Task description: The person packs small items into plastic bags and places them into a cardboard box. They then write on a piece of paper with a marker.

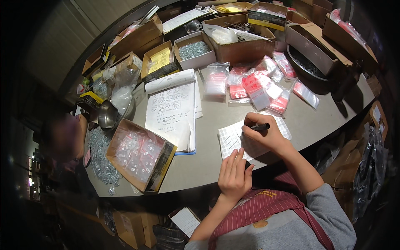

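Observation:
My right hand is closed round a black marker over a white sheet of round stickers. Several stickers in the middle of the sheet bear dark pen strokes; the marker's tip is hidden behind my fingers. On the near edge of the sheet lie the fingertips of my left hand. Between its thumb and fingers sits a small black piece that looks like the marker cap, mostly covered.
Left of the sheet lies a handwritten pad, beside a cardboard box of small bags with white washers. Loose screws are heaped at the left. Red-and-clear zip bags lie beyond my hands. Boxes line the back; a person is at the left.

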Available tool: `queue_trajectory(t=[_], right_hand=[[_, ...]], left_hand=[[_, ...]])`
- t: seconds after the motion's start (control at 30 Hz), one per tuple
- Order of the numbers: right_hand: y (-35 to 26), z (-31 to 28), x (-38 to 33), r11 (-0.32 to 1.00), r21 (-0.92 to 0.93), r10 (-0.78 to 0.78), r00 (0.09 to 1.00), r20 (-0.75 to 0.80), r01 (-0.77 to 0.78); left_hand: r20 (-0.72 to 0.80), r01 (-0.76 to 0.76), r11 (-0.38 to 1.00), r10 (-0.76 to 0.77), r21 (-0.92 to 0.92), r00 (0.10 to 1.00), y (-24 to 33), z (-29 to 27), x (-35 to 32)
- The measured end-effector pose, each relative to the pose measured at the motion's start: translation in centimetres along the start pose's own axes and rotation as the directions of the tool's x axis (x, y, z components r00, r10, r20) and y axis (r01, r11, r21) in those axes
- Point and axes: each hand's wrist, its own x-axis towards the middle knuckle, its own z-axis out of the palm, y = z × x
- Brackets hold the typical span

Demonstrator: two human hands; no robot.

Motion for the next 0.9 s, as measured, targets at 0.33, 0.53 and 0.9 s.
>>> queue_trajectory(t=[0.33,0.53,0.9], right_hand=[[-2.1,-0.5,-1.2,0.896,0.321,0.291,0.952,0.097,-0.307],[-1.9,-1.8,-1.9,0.864,0.362,0.346,0.935,0.075,-0.349],[0.0,-2.1,-1.5,0.895,0.388,0.21,0.975,0.068,-0.22]], left_hand=[[0.045,0.009,0.997,-0.012,0.073,0.999,0.6,-0.8,-0.4],[0.068,0.012,0.996,-0.018,0.091,0.998,1.3,-1.0,-0.7],[0.071,0.009,0.99,-0.02,0.141,0.997,1.2,0.0,-0.3]])
